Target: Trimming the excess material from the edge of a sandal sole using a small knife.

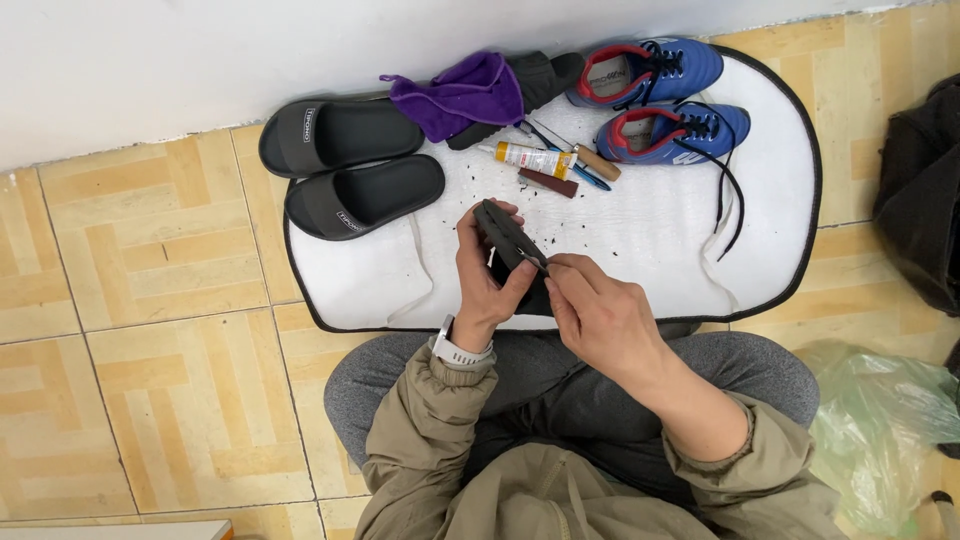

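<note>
Tiled flooring (150, 300) in tan and cream meets a white wall, and a white mat with a dark rim (640, 250) lies on it in front of a person sitting cross-legged.

Far left of the hands, beyond them toward the wall, lie two black slides (350, 165), side by side, the nearer one on the mat's edge. A single purple cloth (460, 95) is draped just right of them, over one more dark sandal (545, 75). Straight beyond the hands sit one glue tube (535, 158) with a white and yellow label, one small brown block (548, 182) and a wooden-handled tool (592, 162), bunched together with thin metal picks beside them whose number I cannot tell. Dark crumbs speckle the mat around them. Nothing lies between the hands and this cluster.

The left hand (485, 285), a watch on its wrist, is wrapped around a black shoe sole piece (510, 250), held upright above the mat's near edge. The right hand (600, 315) pinches a thin metal tool (535, 263), its tip touching the sole.

Beyond and right of the hands stand two blue sports shoes (670, 100) with red lining, black laces trailing over the mat. Farther right lie a dark bag (920, 200) and a green plastic bag (880, 420).
</note>
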